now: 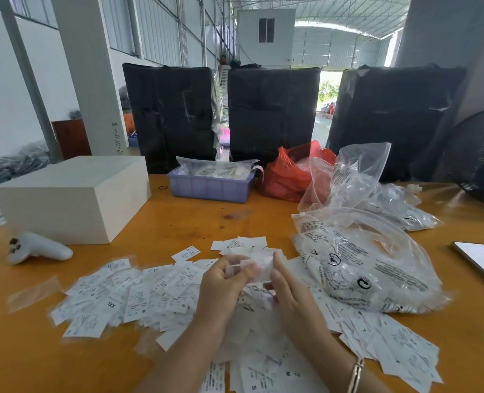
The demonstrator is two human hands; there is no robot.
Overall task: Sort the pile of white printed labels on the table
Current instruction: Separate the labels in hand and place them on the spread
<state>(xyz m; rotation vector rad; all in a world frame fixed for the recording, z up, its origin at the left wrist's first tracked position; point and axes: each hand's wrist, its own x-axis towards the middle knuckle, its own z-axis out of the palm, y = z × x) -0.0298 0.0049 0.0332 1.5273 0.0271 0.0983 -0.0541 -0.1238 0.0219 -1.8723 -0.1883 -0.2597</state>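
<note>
A wide pile of white printed labels [138, 296] with size letters covers the near half of the orange table [195, 214]. Just above the middle of the pile, both hands hold one small clear packet of labels [256, 265]. My left hand [223, 282] pinches its left side with curled fingers. My right hand [287, 290] grips its right edge, thumb on top. The packet is blurred, so its print cannot be read.
A white box [73, 194] and a white controller [36, 248] lie at the left. A blue tray [209, 185], a red bag [289, 174] and several clear plastic bags [368, 265] stand behind and to the right. A phone [481, 259] lies at the right edge.
</note>
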